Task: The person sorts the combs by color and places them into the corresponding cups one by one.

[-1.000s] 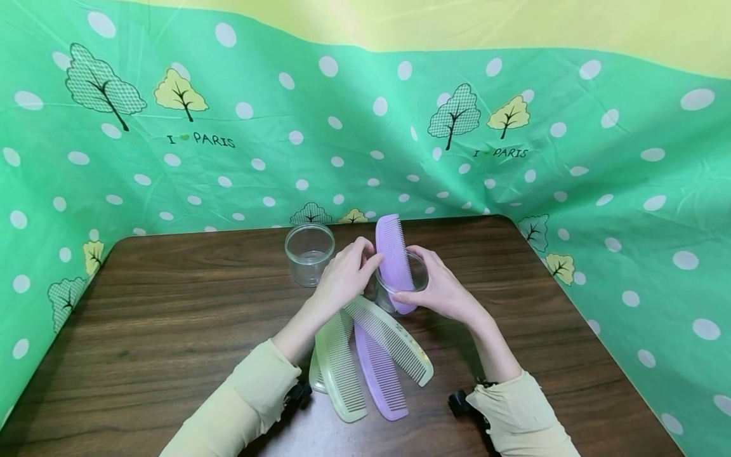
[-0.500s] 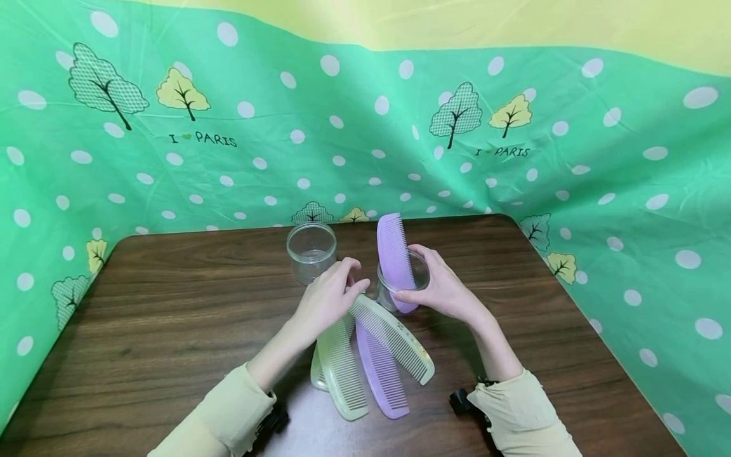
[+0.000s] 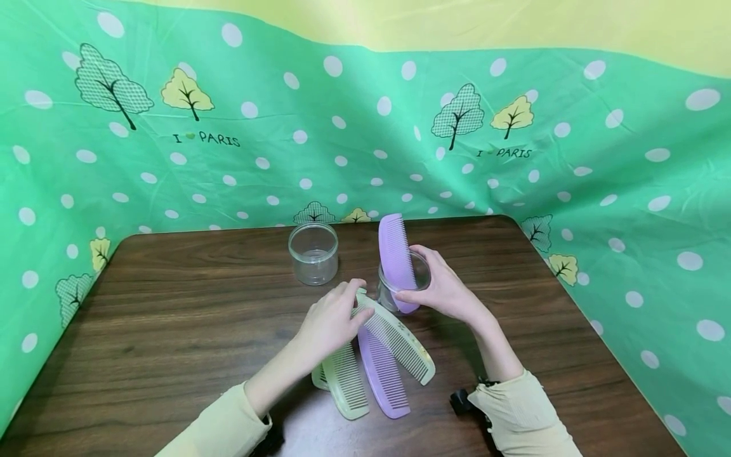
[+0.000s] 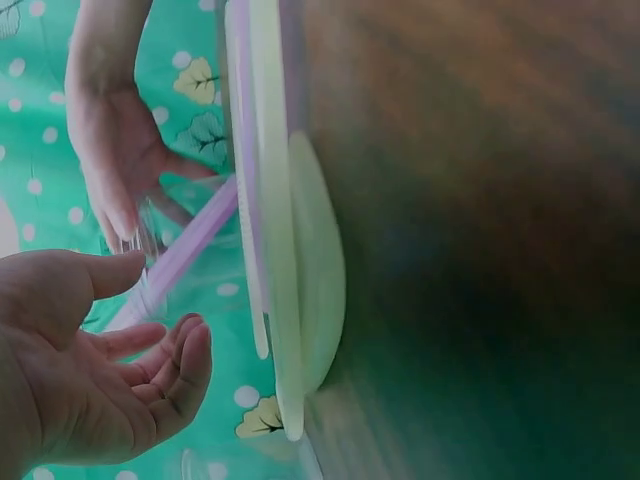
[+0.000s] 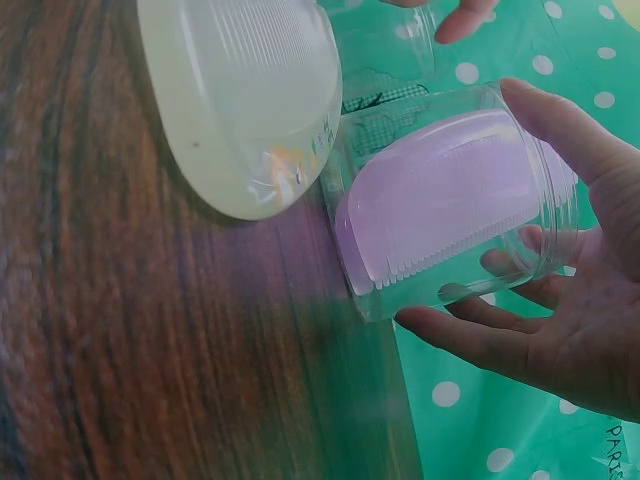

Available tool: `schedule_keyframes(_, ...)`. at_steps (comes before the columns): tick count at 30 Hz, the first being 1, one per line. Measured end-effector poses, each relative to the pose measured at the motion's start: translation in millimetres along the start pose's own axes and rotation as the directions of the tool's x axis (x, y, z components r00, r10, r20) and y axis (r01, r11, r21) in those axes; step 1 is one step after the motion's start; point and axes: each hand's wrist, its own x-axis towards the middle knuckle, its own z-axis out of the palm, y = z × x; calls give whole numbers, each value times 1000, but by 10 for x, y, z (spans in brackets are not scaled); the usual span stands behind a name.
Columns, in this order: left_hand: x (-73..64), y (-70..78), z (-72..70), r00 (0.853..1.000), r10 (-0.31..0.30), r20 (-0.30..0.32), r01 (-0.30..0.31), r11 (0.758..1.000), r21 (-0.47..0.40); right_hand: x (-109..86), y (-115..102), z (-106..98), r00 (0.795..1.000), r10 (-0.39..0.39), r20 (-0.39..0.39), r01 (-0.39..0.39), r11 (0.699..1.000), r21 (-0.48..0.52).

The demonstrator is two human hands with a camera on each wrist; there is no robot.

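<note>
My right hand (image 3: 442,289) grips a clear plastic jar (image 5: 420,298) around its rim. Leaning inside the jar is a purple comb (image 3: 395,254), its upper end sticking out. My left hand (image 3: 330,322) hovers over the upper ends of a fanned pile of combs; the left wrist view shows its fingers loosely bent, with nothing between them. In that pile lie a green comb with a printed pattern (image 3: 405,343), a purple comb (image 3: 382,374), a plain green comb (image 3: 346,384) and another green comb (image 3: 320,378), mostly covered. My left hand hides part of the pile.
A second clear jar (image 3: 315,270) stands upright behind my left hand, left of the gripped one. The dark wooden table (image 3: 188,317) ends at a green polka-dot cloth (image 3: 274,146) hung along its back and sides.
My left hand has left the purple comb in the jar and come down toward the near side, over the comb pile. My right hand stays on the jar.
</note>
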Motion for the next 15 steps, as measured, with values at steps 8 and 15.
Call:
schedule_keyframes(8, -158, 2, 87, 999, 37, -8, -37, 999, 27, -3, -9, -1, 1000, 7, 2, -7, 1000, -9)
schedule_keyframes(15, -248, 27, 145, 998, 59, -5, -58, 997, 58, -6, -3, -8, 1000, 11, -1, -11, 1000, -2)
